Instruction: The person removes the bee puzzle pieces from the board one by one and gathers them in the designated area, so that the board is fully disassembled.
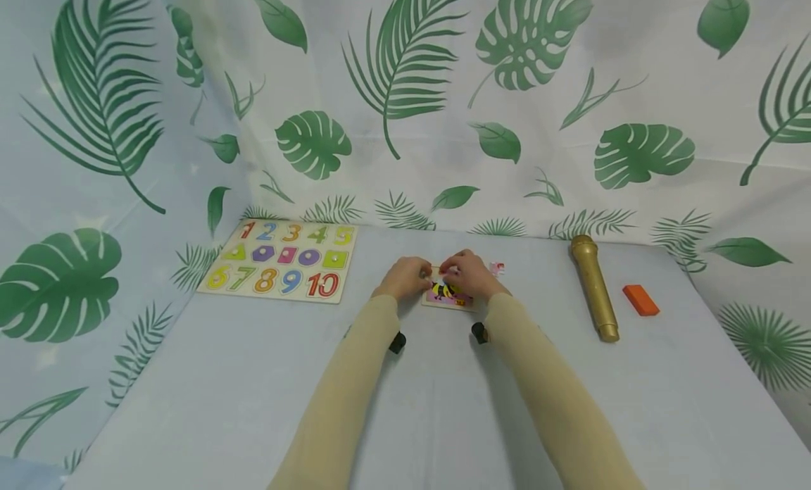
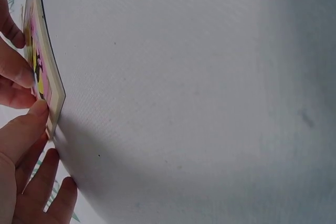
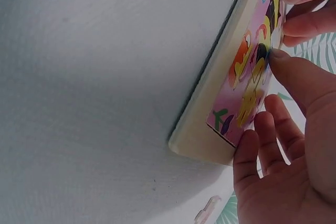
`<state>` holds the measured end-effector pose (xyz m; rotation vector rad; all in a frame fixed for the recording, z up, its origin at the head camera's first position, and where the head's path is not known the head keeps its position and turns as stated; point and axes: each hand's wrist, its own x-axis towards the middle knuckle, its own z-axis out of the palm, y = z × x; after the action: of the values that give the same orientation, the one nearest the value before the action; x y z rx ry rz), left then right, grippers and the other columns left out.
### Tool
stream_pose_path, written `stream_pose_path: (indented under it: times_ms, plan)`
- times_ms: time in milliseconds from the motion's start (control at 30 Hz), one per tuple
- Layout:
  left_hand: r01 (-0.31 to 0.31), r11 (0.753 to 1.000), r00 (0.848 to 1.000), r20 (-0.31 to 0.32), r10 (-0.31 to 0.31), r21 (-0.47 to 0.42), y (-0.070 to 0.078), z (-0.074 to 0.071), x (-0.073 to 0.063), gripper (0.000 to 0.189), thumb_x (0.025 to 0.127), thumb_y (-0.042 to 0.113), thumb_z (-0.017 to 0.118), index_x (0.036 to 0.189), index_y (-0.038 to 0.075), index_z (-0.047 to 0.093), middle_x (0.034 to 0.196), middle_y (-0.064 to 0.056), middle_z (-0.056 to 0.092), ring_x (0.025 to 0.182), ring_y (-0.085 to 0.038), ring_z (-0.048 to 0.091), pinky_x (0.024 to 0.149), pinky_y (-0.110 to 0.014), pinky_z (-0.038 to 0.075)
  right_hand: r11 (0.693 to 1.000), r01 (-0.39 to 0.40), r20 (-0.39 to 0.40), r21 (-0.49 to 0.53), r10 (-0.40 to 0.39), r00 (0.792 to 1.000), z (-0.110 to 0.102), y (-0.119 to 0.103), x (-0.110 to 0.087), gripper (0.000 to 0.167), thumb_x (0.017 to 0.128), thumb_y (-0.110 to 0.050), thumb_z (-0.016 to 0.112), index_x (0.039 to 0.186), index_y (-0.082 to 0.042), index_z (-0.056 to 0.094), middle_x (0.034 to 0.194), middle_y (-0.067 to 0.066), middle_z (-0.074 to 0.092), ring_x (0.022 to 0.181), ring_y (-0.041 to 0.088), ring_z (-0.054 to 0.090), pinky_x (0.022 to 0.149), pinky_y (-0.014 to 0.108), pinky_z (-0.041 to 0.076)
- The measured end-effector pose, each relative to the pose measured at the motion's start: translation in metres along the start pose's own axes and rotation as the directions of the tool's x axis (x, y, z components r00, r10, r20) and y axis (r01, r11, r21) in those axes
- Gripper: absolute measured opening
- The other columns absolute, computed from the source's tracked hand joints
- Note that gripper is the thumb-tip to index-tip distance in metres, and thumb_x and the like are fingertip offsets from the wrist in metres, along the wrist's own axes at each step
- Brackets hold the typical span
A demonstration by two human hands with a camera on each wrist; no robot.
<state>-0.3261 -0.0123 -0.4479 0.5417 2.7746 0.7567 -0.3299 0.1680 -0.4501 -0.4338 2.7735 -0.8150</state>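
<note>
A small wooden jigsaw puzzle point(image 1: 448, 301) with a bee picture on pink lies on the table between both hands. My left hand point(image 1: 404, 279) holds its left edge, with the thumb point(image 2: 38, 108) on the rim of the puzzle board point(image 2: 56, 90). From the other side my right hand point(image 1: 472, 273) grips it. Its thumb point(image 3: 280, 57) rests on the picture point(image 3: 245, 80), while the other fingers point(image 3: 247, 148) bend against the board's edge. The right index fingertip is hidden in the right wrist view. Just beyond the right hand lies a pink-and-white piece point(image 1: 498, 268).
To the left lies a number-and-shape peg board point(image 1: 338, 284). A gold microphone point(image 1: 593, 287) and an orange block point(image 1: 640, 300) lie on the right. Behind the table point(image 1: 437, 405) hangs a leaf-printed cloth point(image 1: 431, 173). A black wrist device point(image 1: 397, 343) sits under the left sleeve, another point(image 1: 479, 333) under the right.
</note>
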Motion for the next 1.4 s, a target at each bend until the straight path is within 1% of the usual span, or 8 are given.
stream_pose_path:
  times_ms: [167,333,533,867,1100,1233,1400]
  plan:
    - [0.001,1.000,1.000,0.002,-0.001,0.010,0.0007,0.0002,-0.0003,0.030,0.093,0.016,0.068,0.121,0.004,0.068,0.134,-0.008,0.060,0.128,-0.024,0.052,0.109,-0.036,0.040,0.999,-0.032,0.018,0.007,0.031,0.999,0.0005,-0.0019,0.0005,0.025,0.097,-0.015,0.060,0.120,-0.006,0.066,0.131,0.022,0.044,0.121,0.038,0.041,0.107,0.053,0.037]
    - [0.003,1.000,1.000,0.006,-0.003,0.004,0.0014,0.0002,-0.0005,0.030,0.093,0.016,0.068,0.120,0.004,0.068,0.134,-0.008,0.060,0.128,-0.024,0.051,0.109,-0.036,0.040,0.999,-0.045,0.014,0.014,0.045,0.999,0.0004,-0.0028,0.0004,0.024,0.097,-0.015,0.061,0.119,-0.007,0.065,0.132,0.023,0.042,0.121,0.039,0.040,0.107,0.054,0.037]
    - [0.003,1.000,1.000,0.004,-0.003,0.004,0.0008,0.0001,0.0002,0.030,0.094,0.016,0.068,0.121,0.004,0.067,0.135,-0.007,0.060,0.129,-0.023,0.051,0.109,-0.036,0.040,0.998,-0.053,0.015,0.024,0.053,0.998,-0.0002,-0.0022,0.0011,0.025,0.097,-0.015,0.061,0.121,-0.008,0.064,0.132,0.021,0.045,0.121,0.037,0.040,0.108,0.054,0.037]
    - [-0.005,1.000,1.000,-0.001,0.005,0.000,-0.0013,0.0004,0.0010,0.030,0.093,0.016,0.068,0.121,0.004,0.067,0.133,-0.009,0.060,0.128,-0.024,0.051,0.109,-0.037,0.039,1.000,-0.021,0.007,0.013,0.021,1.000,0.0011,-0.0010,0.0049,0.026,0.097,-0.012,0.061,0.121,-0.005,0.065,0.127,0.019,0.046,0.116,0.034,0.044,0.107,0.049,0.039]
    - [-0.004,1.000,1.000,0.002,0.004,-0.012,0.0001,-0.0001,0.0005,0.030,0.094,0.015,0.067,0.121,0.003,0.067,0.132,-0.010,0.061,0.127,-0.025,0.052,0.109,-0.037,0.039,1.000,0.013,-0.008,-0.021,-0.013,1.000,-0.0034,-0.0036,0.0005,0.025,0.096,-0.007,0.060,0.119,-0.003,0.068,0.123,0.019,0.050,0.113,0.034,0.048,0.107,0.049,0.038]
    - [-0.002,1.000,1.000,0.003,0.002,-0.007,0.0004,0.0001,0.0007,0.029,0.094,0.016,0.067,0.120,0.004,0.067,0.131,-0.009,0.061,0.126,-0.024,0.052,0.109,-0.037,0.039,0.999,0.037,-0.021,-0.026,-0.038,0.999,-0.0046,-0.0017,-0.0007,0.024,0.096,-0.008,0.061,0.118,-0.002,0.069,0.119,0.018,0.054,0.111,0.033,0.050,0.105,0.048,0.040]
    - [-0.006,1.000,1.000,-0.002,0.006,0.002,0.0002,0.0002,0.0012,0.029,0.093,0.016,0.068,0.119,0.004,0.068,0.131,-0.009,0.061,0.126,-0.024,0.053,0.109,-0.037,0.040,0.998,0.050,-0.040,-0.036,-0.052,0.998,-0.0032,0.0037,0.0001,0.024,0.096,-0.012,0.063,0.118,-0.006,0.070,0.118,0.016,0.056,0.110,0.032,0.052,0.104,0.047,0.042]
